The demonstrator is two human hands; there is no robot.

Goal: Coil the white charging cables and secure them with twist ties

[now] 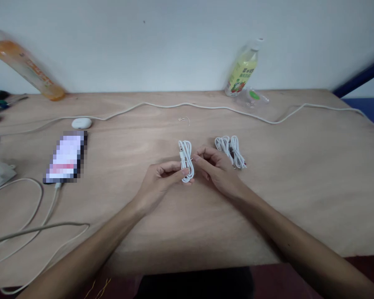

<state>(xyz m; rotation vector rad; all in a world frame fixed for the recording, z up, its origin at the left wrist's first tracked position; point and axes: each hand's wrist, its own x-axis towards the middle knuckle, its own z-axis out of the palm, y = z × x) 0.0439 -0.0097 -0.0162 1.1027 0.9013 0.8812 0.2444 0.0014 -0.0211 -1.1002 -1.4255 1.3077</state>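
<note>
A coiled white charging cable (186, 162) is upright in the middle, pinched between the thumb and fingers of my left hand (163, 176). Around its waist runs a thin white twist tie (190, 159). At the coil's right side, the thumb and forefinger of my right hand (216, 168) are pressed together at the end of that tie; the tip itself is tiny. Just beyond my right hand lie several more coiled white cables (233, 151), side by side on the wooden table (286, 174). Another loose twist tie (185, 120) rests behind the held coil.
A long white cord (205, 107) crosses the table's back. Left are a phone (65, 158) plugged into a cable, a white earbud case (81, 123) and loose cords (39, 226). An orange drink bottle (31, 68), a yellow-green bottle (243, 70) and clear plastic packaging (252, 97) stand near the wall.
</note>
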